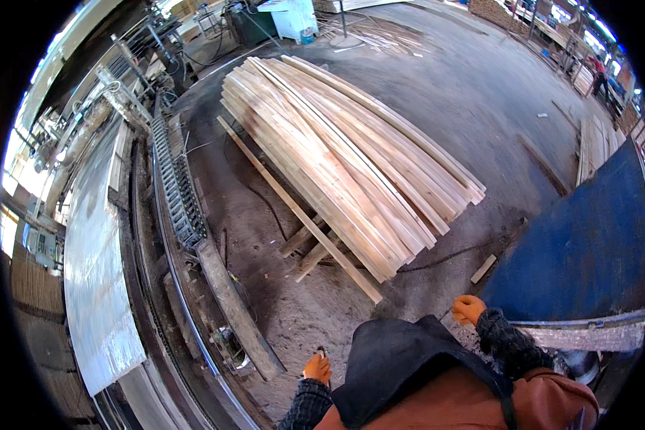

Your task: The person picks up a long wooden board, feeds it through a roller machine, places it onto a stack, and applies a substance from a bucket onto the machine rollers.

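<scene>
A: What are the hands doing?

B: The left hand [318, 368], gloved in orange, has its fingers curled in. A small dark thing [322, 352] shows at its top; I can't tell whether it's gripped.

A: And the right hand [469, 309]?

B: Also gloved, raised just beside the near left corner of a blue panel [580, 244], fingers bent loosely. Whether it has hold of anything, I can't tell.

A: What's close by?

B: A short wood block [483, 269] on the floor [279, 337], near that same corner. A worn beam [240, 315] ends near the left hand.

A: Where's the lumber?

B: The stack of boards [337, 158] lies ahead of both hands, apart from them, on crosswise timbers [299, 241]. One loose board [301, 208] runs along its left edge, its tip past the stack's near left corner.

A: Further out?

B: A linked chain [175, 186] and a silvery tabletop [100, 287] along the floor's left edge.
</scene>
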Demonstrator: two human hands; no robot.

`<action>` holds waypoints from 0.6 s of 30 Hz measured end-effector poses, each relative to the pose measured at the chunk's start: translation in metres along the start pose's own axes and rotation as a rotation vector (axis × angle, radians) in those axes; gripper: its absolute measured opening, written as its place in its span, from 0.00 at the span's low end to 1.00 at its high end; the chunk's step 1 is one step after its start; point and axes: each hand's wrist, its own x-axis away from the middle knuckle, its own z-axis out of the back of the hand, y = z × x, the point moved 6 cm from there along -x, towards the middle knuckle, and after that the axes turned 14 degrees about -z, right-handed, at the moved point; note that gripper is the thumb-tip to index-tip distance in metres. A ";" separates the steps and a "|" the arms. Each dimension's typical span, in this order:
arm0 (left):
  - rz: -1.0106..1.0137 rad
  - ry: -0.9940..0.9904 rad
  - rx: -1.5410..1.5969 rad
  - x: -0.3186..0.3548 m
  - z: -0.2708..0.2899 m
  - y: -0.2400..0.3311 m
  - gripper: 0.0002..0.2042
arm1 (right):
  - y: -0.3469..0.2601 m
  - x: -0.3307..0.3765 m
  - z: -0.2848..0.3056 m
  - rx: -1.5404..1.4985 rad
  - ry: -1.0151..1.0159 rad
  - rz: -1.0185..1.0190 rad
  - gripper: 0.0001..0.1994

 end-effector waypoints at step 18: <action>0.042 0.026 0.020 -0.002 -0.014 0.005 0.22 | 0.003 0.021 0.003 -0.158 0.094 -0.032 0.19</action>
